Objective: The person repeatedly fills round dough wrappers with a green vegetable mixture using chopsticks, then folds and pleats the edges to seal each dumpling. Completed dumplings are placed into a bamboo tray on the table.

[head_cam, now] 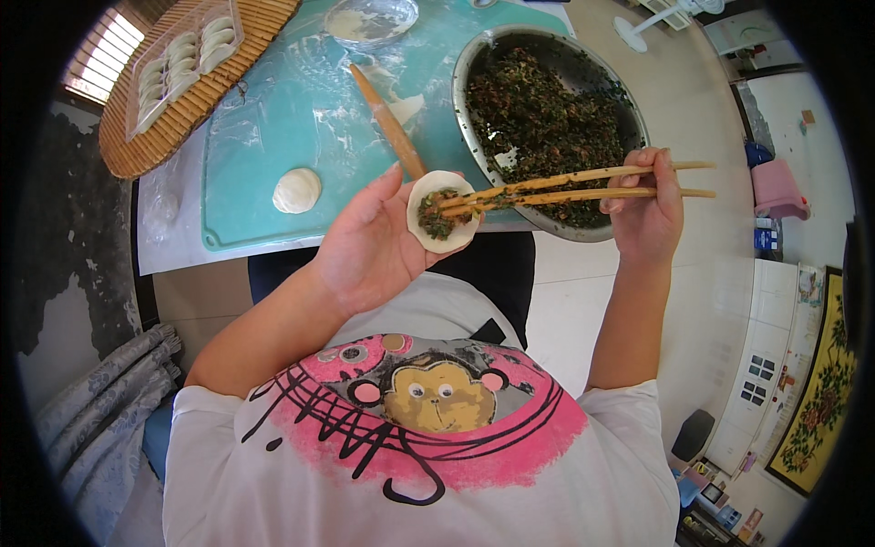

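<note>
On the palm and fingers of my left hand [366,249] lies a round dough wrapper [444,244] with chopped green filling [437,222] on it. My right hand [646,205] grips a pair of wooden chopsticks [567,180], whose tips touch the filling. Beneath the chopsticks, at the right, a large steel bowl [459,113] holds a mass of dark green filling [547,116]. A wooden rolling pin [386,119] lies on the floured turquoise mat [260,147], its near end behind my left hand. A round piece of dough, perhaps stacked wrappers [297,191], rests left of that hand.
At the upper left, a clear plastic tray [133,126] of formed dumplings [181,58] sits on a woven round mat [253,41]. A metal bowl of flour [371,24] stands at the far edge. The table's near edge [294,244] runs beneath my left hand.
</note>
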Tool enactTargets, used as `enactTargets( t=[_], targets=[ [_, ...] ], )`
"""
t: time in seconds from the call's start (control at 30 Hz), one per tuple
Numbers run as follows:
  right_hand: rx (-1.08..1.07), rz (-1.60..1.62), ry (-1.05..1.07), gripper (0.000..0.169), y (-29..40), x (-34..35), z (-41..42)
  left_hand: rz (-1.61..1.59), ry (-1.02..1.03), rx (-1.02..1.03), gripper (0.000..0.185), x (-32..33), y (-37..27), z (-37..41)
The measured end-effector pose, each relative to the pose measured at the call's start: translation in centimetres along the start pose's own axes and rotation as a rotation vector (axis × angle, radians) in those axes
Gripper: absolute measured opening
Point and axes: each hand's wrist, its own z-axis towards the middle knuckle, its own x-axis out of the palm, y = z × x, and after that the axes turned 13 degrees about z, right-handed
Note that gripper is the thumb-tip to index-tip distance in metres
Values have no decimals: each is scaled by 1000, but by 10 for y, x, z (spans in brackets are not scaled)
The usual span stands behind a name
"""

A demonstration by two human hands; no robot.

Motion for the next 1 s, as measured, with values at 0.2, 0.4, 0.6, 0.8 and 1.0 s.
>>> enactTargets(
  t=[0.2,0.4,0.6,0.8,1.0],
  targets=[
    [-20,84,-65,28,9,-10,-2,-6,0,-15,64,-1,-2,-1],
    [-169,-59,-7,29,20,-6,-26,-46,-3,6,64,-4,-4,-1],
    [-240,-152,-8,29,9,7,-38,-68,20,23,64,-5,-3,0],
    [-246,-179,-28,30,2,11,-40,-70,3,16,60,-4,-3,0],
    [-350,-89,-117,30,16,-5,-34,-38,-58,7,55,-4,-5,-3]
  ],
)
